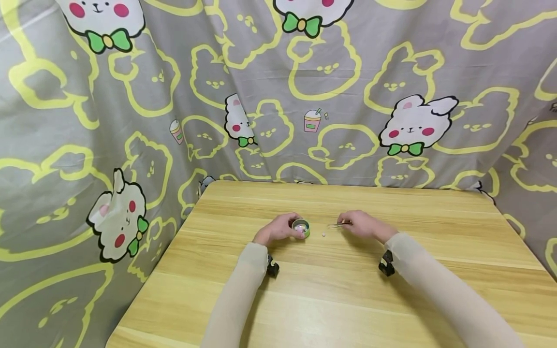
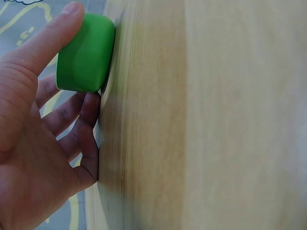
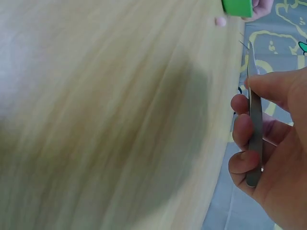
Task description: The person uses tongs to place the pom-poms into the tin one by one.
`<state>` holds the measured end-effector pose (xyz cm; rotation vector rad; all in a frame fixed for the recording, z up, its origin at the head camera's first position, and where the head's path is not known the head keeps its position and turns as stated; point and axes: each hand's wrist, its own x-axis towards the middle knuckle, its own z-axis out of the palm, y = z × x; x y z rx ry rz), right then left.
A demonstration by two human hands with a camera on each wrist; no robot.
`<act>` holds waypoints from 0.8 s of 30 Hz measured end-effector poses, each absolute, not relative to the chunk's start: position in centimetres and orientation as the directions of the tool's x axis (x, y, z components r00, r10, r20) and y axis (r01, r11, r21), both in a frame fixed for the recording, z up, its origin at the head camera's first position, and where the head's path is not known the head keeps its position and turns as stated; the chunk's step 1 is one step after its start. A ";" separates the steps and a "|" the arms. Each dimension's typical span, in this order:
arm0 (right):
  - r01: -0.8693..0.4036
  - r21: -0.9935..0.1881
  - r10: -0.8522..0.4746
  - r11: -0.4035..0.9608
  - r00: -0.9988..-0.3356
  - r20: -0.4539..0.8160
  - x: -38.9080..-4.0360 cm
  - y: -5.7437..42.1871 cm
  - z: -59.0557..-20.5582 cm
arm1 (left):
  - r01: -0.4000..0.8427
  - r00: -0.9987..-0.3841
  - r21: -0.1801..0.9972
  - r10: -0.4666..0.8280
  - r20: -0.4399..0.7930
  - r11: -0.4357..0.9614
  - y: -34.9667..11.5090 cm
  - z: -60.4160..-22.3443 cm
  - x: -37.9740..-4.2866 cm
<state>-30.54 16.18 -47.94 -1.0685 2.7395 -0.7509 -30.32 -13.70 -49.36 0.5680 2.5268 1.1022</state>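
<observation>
My left hand (image 1: 280, 227) holds a small green round tin (image 2: 88, 55) between thumb and fingers, its base at the wooden table top. Pale pink and white bead-like pieces (image 1: 300, 229) show inside its open top in the head view. To the right, my right hand (image 1: 362, 224) grips metal tweezers (image 3: 255, 127), with the thumb on one side and curled fingers on the other. Their tips point left towards the tin and stand apart, with nothing between them. One small round pink bead (image 1: 324, 235) lies on the table between the tin and the tweezers.
The wooden table (image 1: 313, 299) reaches back to a grey curtain (image 1: 270, 58) with yellow outlines and white cartoon animals. This curtain also hangs along the left and right sides. Each wrist carries a small black camera mount (image 1: 386, 263).
</observation>
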 end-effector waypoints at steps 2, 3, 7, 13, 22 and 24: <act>-0.625 -0.472 -0.671 0.622 -0.736 0.090 -30.5 16.1 -48.2 | 0.226 -0.868 0.752 0.479 -0.134 0.619 -13.7 -49.4 -30.3; -0.634 -0.468 -0.677 0.616 -0.730 0.098 -30.4 16.1 -48.3 | 0.226 -0.868 0.752 0.479 -0.133 0.619 -13.7 -49.4 -30.3; -0.643 -0.467 -0.684 0.607 -0.722 0.105 -30.3 15.9 -48.6 | 0.226 -0.867 0.756 0.480 -0.132 0.615 -13.7 -49.4 -30.3; -0.635 -0.467 -0.683 0.616 -0.725 0.085 -30.3 15.6 -48.8 | 0.227 -0.868 0.748 0.478 -0.136 0.623 -13.7 -49.4 -30.3; -0.641 -0.453 -0.695 0.620 -0.716 0.063 -30.2 15.3 -48.8 | 0.243 -0.863 0.742 0.488 -0.128 0.625 -13.8 -49.4 -30.4; -0.638 -0.450 -0.693 0.624 -0.718 0.057 -30.1 15.2 -48.8 | 0.245 -0.862 0.740 0.489 -0.129 0.626 -13.8 -49.3 -30.4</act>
